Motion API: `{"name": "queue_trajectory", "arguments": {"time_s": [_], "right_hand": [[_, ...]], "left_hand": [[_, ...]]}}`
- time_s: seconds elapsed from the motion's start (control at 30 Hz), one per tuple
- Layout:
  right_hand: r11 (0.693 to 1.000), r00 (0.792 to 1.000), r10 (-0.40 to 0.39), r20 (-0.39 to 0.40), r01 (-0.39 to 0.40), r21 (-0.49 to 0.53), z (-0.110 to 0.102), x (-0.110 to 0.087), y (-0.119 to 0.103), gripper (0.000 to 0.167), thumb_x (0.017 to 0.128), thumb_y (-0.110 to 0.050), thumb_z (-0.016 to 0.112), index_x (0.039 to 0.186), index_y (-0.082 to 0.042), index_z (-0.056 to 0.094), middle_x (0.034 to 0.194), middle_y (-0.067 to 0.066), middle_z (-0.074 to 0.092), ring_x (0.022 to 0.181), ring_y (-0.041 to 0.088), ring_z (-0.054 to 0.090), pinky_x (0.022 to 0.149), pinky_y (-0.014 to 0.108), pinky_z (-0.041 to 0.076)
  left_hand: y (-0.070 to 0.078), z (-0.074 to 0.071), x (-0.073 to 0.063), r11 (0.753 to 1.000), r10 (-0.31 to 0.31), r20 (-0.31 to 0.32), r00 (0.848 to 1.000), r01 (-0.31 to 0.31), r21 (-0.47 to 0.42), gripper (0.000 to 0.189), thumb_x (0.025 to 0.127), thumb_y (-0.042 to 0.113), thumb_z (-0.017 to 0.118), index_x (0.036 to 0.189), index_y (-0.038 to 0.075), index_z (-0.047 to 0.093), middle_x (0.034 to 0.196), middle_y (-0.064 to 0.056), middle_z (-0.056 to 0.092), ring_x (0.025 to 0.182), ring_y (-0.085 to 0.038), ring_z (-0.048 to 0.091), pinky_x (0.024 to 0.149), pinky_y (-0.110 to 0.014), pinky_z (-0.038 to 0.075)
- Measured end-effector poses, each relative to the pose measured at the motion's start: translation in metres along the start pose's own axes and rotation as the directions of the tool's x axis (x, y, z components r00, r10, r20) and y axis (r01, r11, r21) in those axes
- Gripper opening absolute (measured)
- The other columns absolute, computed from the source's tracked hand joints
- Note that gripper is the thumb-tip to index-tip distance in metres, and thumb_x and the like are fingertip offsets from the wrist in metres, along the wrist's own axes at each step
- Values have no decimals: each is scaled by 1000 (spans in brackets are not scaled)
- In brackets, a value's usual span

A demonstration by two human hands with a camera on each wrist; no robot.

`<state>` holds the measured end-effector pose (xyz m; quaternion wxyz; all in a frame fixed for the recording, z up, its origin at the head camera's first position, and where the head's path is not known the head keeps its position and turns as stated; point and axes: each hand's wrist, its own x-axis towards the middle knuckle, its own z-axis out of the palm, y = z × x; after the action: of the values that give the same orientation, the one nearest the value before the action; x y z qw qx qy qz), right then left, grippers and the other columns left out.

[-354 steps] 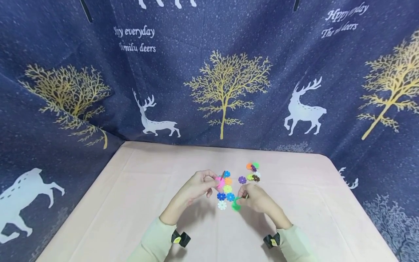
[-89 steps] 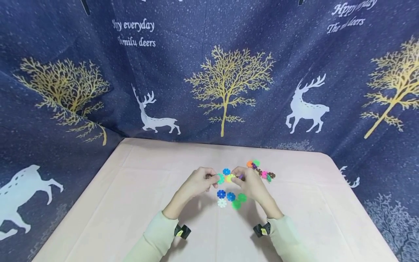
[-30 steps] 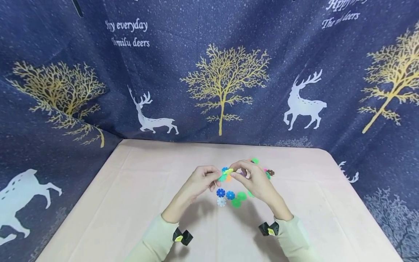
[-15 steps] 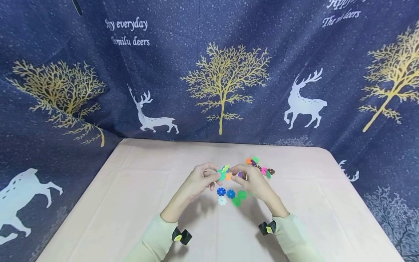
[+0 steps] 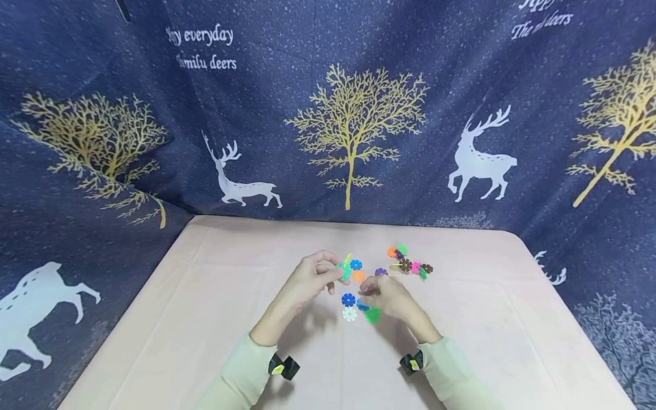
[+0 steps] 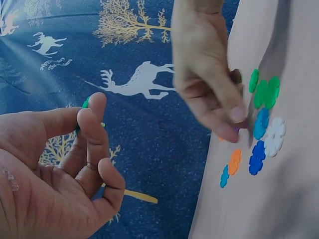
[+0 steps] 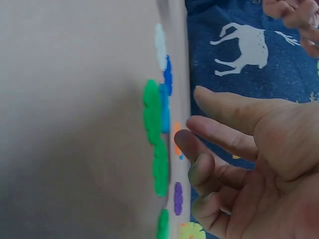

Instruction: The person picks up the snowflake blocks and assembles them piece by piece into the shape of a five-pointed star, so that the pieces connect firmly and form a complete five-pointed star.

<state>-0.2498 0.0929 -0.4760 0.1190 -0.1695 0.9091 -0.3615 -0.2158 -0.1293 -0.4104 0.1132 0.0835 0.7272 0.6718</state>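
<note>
In the head view my left hand [image 5: 314, 279] pinches a green snowflake disc [image 5: 342, 272], held above the table. A yellow snowflake disc [image 5: 348, 259] stands edge-on, joined to its top. My right hand [image 5: 392, 296] has nothing between its fingers and hovers over a light blue disc [image 5: 361, 304] and a green disc [image 5: 373, 315], partly covering them. In the right wrist view its thumb and fingers [image 7: 219, 129] are parted, close over the row of discs. A dark blue disc [image 5: 348, 299] and a white disc [image 5: 349, 314] lie left of that hand.
Beyond the hands lie a blue disc [image 5: 356, 265], an orange disc [image 5: 359, 276] and a purple disc [image 5: 381, 272]. Joined pieces rest at the back right, among them a brown disc [image 5: 405, 265] and a pink disc [image 5: 416, 266]. A dark patterned cloth [image 5: 246, 142] hangs behind the table.
The right hand, which held the yellow disc, has let go of it on the left hand's green disc and moved down towards the near discs. The earlier pink piece now lies at the back right.
</note>
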Motion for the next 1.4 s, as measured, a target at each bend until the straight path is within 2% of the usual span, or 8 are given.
{"name": "queue_trajectory", "arguments": {"time_s": [0.17,0.4,0.6,0.8,0.97,1.17,1.27,1.4], "right_hand": [[998,1000,13,23,-11,-60,8,0,3,33,76,-16,86,104,-12,71,95,-2,67,91,18,62,86,44,52],[992,999,47,11,-45,-116,12,-1,2,24,78,-12,84,94,-14,66,93,-1,58,87,16,55,82,41,49],[995,999,54,0,-54,-86,11,-2,5,26,79,-12,83,91,-15,61,87,-2,58,81,17,54,75,37,48],[996,996,86,-8,-86,-35,11,-3,7,17,83,-13,80,86,-14,64,78,-2,59,72,15,54,68,31,47],[999,999,35,-5,-35,21,7,-5,6,18,83,-13,80,79,-12,63,73,-2,60,68,14,55,65,29,48],[993,997,-76,-19,78,90,-2,-10,2,14,85,-9,77,82,-12,63,76,-2,61,70,15,57,66,30,51],[986,988,-147,-48,151,73,-9,-12,-3,10,87,-10,75,85,-12,66,79,-4,63,71,14,58,68,29,51],[976,974,-210,-82,214,44,-17,-15,-12,6,89,-14,75,88,-14,69,79,-7,65,70,11,58,66,27,50]], "left_hand": [[1,-2,2,1000,-4,-2,1000,4,20,25,95,16,67,113,2,56,92,-14,76,58,-16,57,60,-25,37],[2,-4,2,999,-16,11,1000,15,42,29,95,19,68,115,1,60,94,-12,76,58,-15,57,56,-26,31],[1,-5,3,997,-31,29,999,29,65,27,95,19,67,113,-1,65,95,-12,76,57,-14,57,63,-31,33],[0,-5,3,997,-34,40,999,31,67,23,96,19,67,109,0,64,94,-12,76,56,-15,58,63,-31,32],[0,-4,4,998,-32,43,999,30,56,21,96,19,68,105,1,64,94,-12,76,54,-16,59,64,-31,34],[-1,-3,4,999,-27,53,998,25,47,20,96,17,67,105,-1,65,93,-15,76,53,-14,59,71,-30,39],[-1,-3,4,999,-22,60,998,20,43,20,96,17,66,105,-1,66,94,-18,75,53,-14,58,75,-31,41],[-1,-2,5,999,-16,66,998,13,41,20,97,16,65,105,-2,66,93,-20,74,53,-14,58,72,-30,42]]}}
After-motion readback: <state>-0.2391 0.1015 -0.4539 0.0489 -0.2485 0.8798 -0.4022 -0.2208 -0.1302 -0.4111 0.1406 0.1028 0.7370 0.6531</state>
